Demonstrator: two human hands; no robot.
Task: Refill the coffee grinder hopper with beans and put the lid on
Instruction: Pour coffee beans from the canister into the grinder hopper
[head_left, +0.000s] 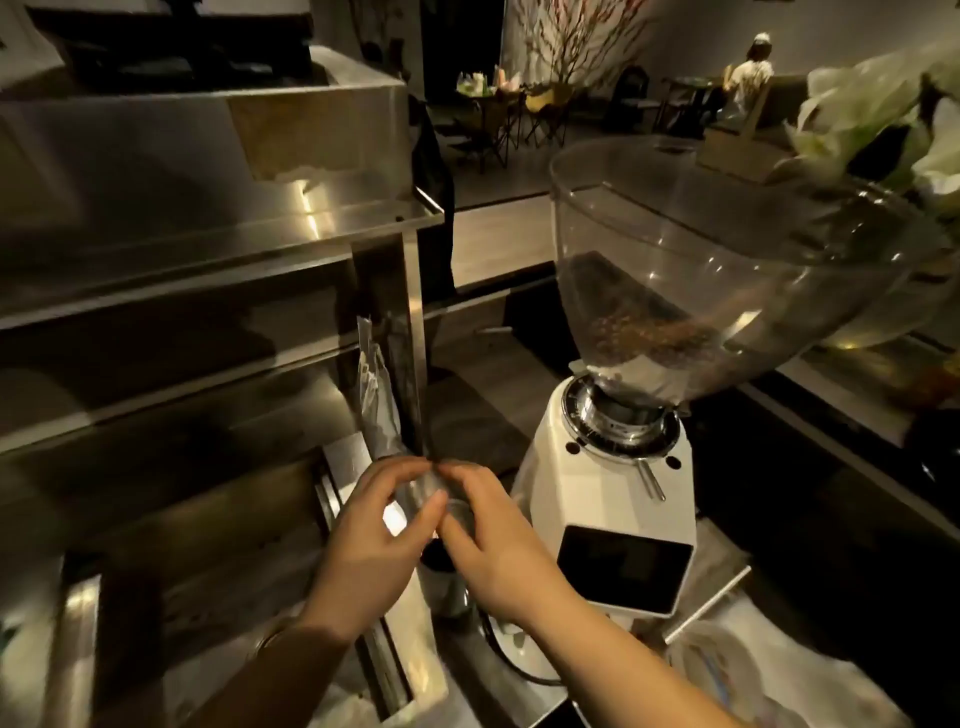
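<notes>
Head view: left hand (371, 540) and right hand (498, 545) at lower centre, fingers closed on clear lid (421, 491). Open hopper (727, 249), beans low, lies upper right; right hand nearer.

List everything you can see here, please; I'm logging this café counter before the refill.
Coffee grinder: one, white, centre right on the counter.
Hopper: one, clear, on top of the grinder, no lid on it.
Beans: brown, low in the hopper.
Shelving: steel, left.
Small clear item: one, between both hands; blurred, cannot tell what.
Flowers: white, top right.
Tables and chairs: dark, far background.
Person: one, seated far back.
Left hand: one, on the clear item.
Right hand: one, beside it, on the same item.
</notes>
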